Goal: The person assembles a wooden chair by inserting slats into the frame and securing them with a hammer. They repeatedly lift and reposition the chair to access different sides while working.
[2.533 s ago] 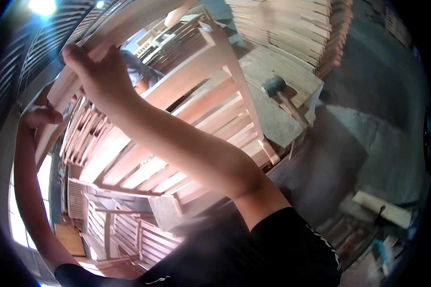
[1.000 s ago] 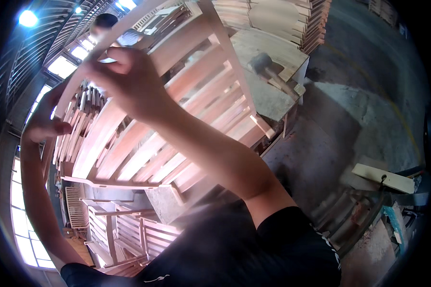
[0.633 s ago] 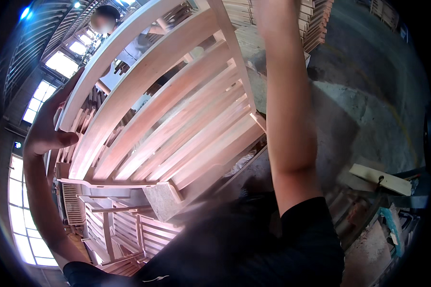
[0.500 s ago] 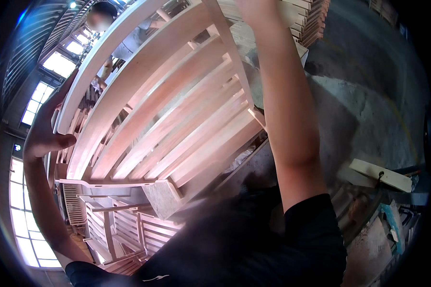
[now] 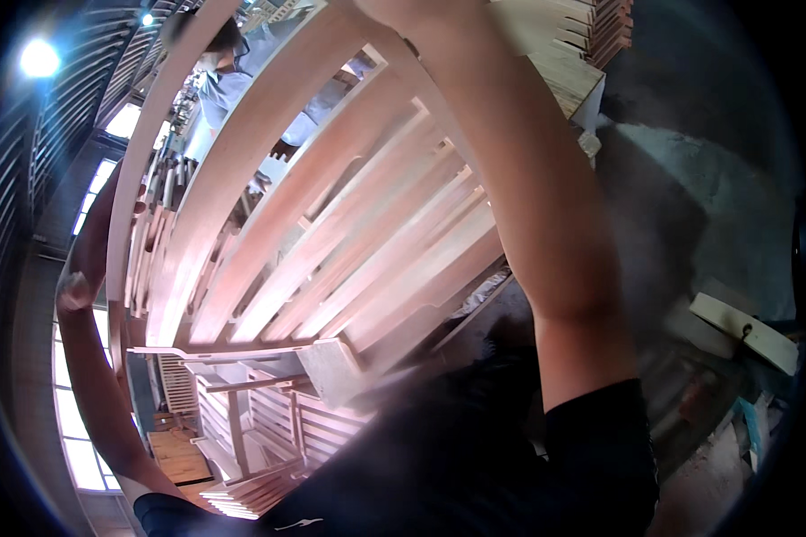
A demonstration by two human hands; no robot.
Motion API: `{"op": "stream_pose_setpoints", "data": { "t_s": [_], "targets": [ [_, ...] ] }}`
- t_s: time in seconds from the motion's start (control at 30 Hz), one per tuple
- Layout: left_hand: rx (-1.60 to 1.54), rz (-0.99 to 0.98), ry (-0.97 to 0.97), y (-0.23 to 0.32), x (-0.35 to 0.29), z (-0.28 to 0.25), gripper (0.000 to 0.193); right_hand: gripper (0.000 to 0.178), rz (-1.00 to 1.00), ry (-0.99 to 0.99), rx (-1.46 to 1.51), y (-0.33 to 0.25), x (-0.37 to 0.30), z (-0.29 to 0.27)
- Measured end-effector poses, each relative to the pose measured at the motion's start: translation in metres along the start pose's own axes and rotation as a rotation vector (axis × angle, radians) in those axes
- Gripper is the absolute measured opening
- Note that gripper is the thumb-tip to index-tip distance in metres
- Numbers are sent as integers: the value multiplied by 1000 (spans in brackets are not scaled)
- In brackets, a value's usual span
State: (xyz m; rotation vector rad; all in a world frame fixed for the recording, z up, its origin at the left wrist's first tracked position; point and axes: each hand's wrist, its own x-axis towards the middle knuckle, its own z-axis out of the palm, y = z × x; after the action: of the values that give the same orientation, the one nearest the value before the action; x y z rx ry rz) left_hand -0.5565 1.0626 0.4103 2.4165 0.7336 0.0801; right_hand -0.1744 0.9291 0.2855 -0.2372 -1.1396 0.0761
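A large pale wooden slatted panel (image 5: 233, 179), its slats bowed by the lens, fills the middle of the view and stands tilted in front of me. My left hand (image 5: 98, 228) is at its outer left rail, mostly behind it; fingertips show past the rail's inner side, wrapped round the wood. My right arm reaches up across the panel's right side, and my right hand (image 5: 412, 11) lies against the top of the side rail. Its fingers are cut off by the upper edge, so their grip is hidden.
Below the panel stand more slatted wooden frames (image 5: 260, 412). Stacked wooden pieces (image 5: 591, 36) rise at the upper right. A pale board with a hole (image 5: 743, 331) lies at right above the concrete floor (image 5: 690, 179). Behind the slats is another person (image 5: 228, 85).
The panel has shifted slightly right and turned in view. My left hand has slid farther behind its outer rail, the thumb no longer showing in front. My right hand has moved left along the top.
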Motion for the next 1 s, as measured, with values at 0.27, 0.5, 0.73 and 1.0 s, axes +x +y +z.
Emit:
{"op": "stream_pose_setpoints", "data": {
  "t_s": [0.27,0.5,0.73,1.0],
  "targets": [
    [-272,-270,-278,2,124,-30,106,28,76,-199,-210,-12,7,-10],
    [-431,-332,-651,2,195,-46,103,63,-123,6,-18,88,-30,-39],
    [-600,-387,-790,-4,177,-53,99,76,294,-215,-493,147,-76,-54],
    [-673,-431,-760,-2,160,-56,95,67,340,-307,-663,134,-74,-58]
  ]
}}
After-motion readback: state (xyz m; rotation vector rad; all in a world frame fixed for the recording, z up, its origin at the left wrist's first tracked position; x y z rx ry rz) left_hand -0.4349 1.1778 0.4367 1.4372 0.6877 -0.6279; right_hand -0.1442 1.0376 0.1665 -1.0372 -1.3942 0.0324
